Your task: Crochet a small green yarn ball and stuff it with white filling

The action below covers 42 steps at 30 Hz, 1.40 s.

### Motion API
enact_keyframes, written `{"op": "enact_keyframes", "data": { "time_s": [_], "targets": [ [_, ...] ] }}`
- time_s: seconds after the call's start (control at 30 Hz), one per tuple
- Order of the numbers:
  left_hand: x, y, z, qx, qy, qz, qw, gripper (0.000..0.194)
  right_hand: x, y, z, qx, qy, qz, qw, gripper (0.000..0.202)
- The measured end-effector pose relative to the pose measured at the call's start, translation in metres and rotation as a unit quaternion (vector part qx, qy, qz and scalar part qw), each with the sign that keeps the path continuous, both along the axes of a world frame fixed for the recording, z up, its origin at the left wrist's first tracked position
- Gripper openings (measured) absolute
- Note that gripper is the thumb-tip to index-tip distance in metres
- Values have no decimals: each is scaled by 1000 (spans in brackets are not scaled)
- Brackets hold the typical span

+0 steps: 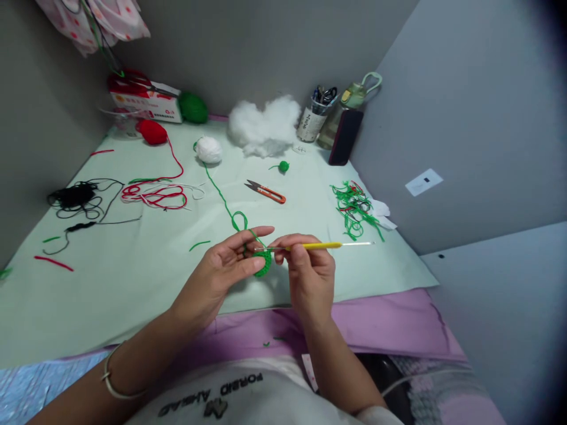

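Observation:
My left hand [228, 262] pinches a small round piece of green crochet [264, 264] between thumb and fingers, near the table's front edge. A strand of green yarn [219, 192] runs from the far side of the table to a loose loop and over the left fingers. In my right hand [310, 265] is a crochet hook with a yellow handle [328, 245], held level like a pencil. Its metal tip lies at the upper edge of the green piece; whether it passes through a stitch I cannot tell.
Orange thread snips [268, 192] lie beyond my hands. White stuffing [266, 127], a white yarn ball [209, 150] and a red yarn ball [153, 132] sit behind. Black yarn [75, 198] lies left, green scraps [354, 209] right. A phone [346, 139] leans on a bottle [353, 97].

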State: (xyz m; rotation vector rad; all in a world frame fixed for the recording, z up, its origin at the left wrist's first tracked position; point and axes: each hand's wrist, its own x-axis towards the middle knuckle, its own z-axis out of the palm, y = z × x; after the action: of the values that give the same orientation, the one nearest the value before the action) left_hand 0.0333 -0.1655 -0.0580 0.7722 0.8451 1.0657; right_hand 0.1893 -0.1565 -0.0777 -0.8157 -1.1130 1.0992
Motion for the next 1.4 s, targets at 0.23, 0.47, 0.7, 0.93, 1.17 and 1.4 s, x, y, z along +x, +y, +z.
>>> {"op": "enact_keyframes", "data": {
  "time_s": [0.23, 0.47, 0.7, 0.93, 1.17, 1.4],
  "targets": [
    [-4, 1, 0, 27, 41, 6, 999, 38, 3, 6, 4, -39, 93, 65, 993, 18],
    [-8, 0, 0, 62, 78, 2, 995, 34, 10, -2, 5, 50, -35, 23, 998, 19],
    [2, -1, 2, 47, 53, 73, 995, 41, 9, -11, -2, 323, -334, -99, 880, 28],
    [-1, 2, -2, -96, -110, -15, 989, 40, 5, -4, -4, 210, -165, -102, 958, 22],
    [6, 0, 0, -30, -55, 4, 998, 40, 0, 1, -1, 107, -70, -36, 991, 17],
    [7, 4, -2, -86, -106, 7, 991, 41, 5, -6, -6, 280, -293, -116, 907, 35]
  ]
}}
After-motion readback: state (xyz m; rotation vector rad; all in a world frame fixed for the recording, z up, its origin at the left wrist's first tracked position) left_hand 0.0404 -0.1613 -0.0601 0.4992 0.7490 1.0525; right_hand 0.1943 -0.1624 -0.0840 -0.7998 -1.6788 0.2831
